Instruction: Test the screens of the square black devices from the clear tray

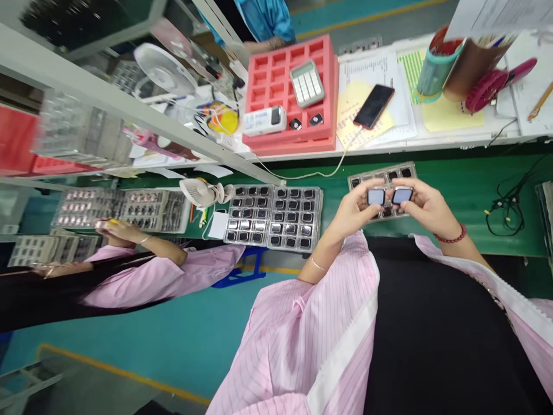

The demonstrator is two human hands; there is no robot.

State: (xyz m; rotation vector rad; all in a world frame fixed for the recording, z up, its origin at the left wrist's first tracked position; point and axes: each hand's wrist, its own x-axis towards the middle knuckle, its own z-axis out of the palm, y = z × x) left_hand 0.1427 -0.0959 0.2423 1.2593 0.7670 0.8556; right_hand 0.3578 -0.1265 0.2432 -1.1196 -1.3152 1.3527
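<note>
My left hand (356, 206) is closed on a small square watch case (375, 196), thumb and fingers pinching its edges. A second watch case (402, 195) sits between the thumb and fingers of my right hand (424, 206). Both cases have their pale, shiny faces turned up toward me, held side by side. Directly beneath them lies a clear plastic tray (356, 174) with dark watch cases in its pockets, partly hidden by my hands. To the left, two more clear trays (318, 222) filled with dark watch cases lie on the green bench.
On the shelf above are a red foam tray (263, 142) bearing a calculator (306, 83), a phone (374, 106), papers and a pink fan (484, 89). Black cables (510, 202) lie right. At the left a co-worker's hands (123, 230) are among stacked trays.
</note>
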